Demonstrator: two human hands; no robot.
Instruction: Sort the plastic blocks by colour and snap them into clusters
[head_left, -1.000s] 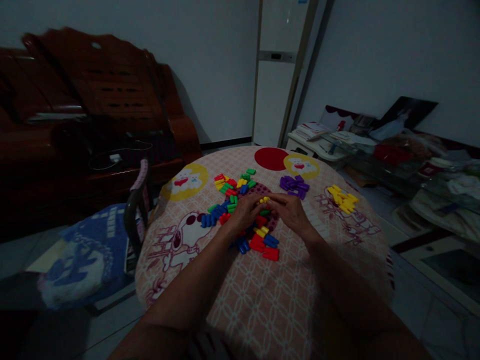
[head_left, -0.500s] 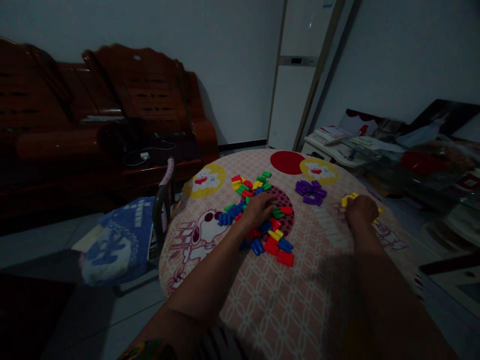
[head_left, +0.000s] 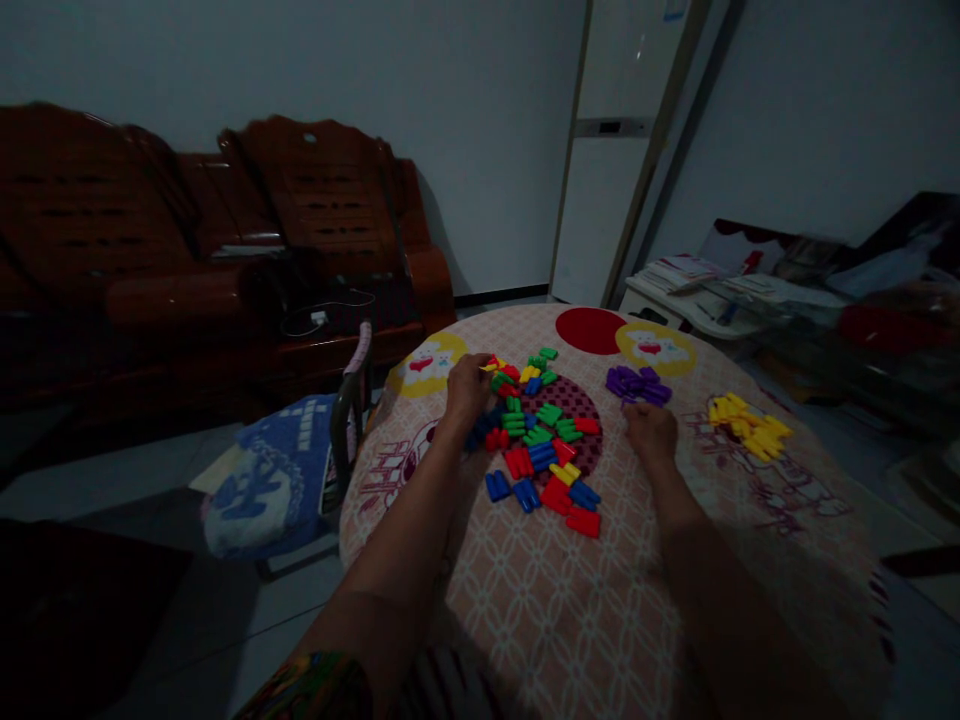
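Observation:
My left hand (head_left: 469, 388) reaches to the far left part of a mixed pile of small ribbed plastic blocks. Its fingers are closed at the red and yellow pieces there, and what they pinch is partly hidden. Green blocks (head_left: 514, 418), red blocks (head_left: 517, 462) and blue blocks (head_left: 526, 494) lie loose in the middle of the table. My right hand (head_left: 651, 432) is closed just in front of a heap of purple blocks (head_left: 636, 385); nothing shows in its fingers. Farther right is a heap of yellow blocks (head_left: 750, 427).
A patterned cloth covers the round table (head_left: 555, 610). At the left stands a chair (head_left: 349, 410) with a blue cloth (head_left: 270, 480) on its seat. A wooden sofa (head_left: 322, 210) lines the wall. Papers (head_left: 675, 272) lie on a side table at the back right.
My right hand has left the yellow heap and moved left, near the purple blocks. From the middle of the mixed pile, my left hand has shifted left and away to its far edge.

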